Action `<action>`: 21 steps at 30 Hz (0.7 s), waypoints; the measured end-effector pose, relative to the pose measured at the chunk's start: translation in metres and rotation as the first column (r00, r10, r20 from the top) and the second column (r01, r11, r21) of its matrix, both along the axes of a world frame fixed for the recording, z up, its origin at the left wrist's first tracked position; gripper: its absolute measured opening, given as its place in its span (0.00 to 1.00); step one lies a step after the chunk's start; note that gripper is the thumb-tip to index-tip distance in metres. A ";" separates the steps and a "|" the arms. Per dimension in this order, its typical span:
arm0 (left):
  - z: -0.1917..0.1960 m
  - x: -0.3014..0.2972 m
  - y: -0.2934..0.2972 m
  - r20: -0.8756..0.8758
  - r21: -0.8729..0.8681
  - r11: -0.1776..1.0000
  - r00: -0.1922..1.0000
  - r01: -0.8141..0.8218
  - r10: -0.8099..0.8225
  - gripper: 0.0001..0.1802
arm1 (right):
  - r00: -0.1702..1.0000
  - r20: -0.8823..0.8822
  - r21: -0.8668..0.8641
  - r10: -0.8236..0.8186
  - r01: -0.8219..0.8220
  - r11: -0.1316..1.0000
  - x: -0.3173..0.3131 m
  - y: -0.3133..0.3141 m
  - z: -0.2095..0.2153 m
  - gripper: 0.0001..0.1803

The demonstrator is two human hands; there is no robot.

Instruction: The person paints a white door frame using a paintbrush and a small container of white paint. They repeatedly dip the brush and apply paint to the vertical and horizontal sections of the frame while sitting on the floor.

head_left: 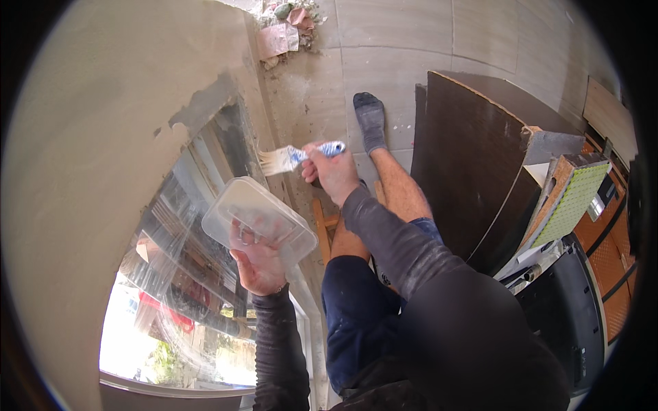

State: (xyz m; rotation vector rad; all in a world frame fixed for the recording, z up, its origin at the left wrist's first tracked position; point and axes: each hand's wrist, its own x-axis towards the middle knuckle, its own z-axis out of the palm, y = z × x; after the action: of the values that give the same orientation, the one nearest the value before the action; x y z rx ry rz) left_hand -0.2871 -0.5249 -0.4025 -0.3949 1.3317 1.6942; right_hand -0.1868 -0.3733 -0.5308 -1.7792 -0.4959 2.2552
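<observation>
My right hand [334, 177] is closed round the white and blue handle of a paintbrush [277, 162]. The pale bristles point left, close to the edge of the window opening; whether they touch it I cannot tell. My left hand [259, 267] holds a clear, rectangular plastic container [236, 198] from below, and its fingers show through the plastic. The container is tilted and sits just below and left of the brush. Behind it is the window [185, 322], its glass smeared, with grey patches on the wall [205, 103] around its upper corner.
Rubble and pinkish scraps [281, 38] lie on the tiled floor [391, 61] by the wall. Large dark brown panels [473, 157] stand at my right, with a green-faced board [572, 205] and stacked items beside them. My socked foot [370, 116] is ahead; a wooden piece [322, 229] shows by my leg.
</observation>
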 end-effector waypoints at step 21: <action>0.002 0.001 -0.008 -0.003 0.002 1.000 1.000 0.016 -0.016 0.42 | 0.988 -0.154 0.082 0.010 0.003 0.997 -0.003 0.028 -0.017 0.10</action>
State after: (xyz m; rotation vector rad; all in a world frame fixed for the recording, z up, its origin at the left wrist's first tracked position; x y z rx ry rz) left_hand -0.2859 -0.5332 -0.4008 -0.3793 1.3324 1.6830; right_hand -0.1902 -0.3450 -0.5473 -1.5510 -0.5522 2.3163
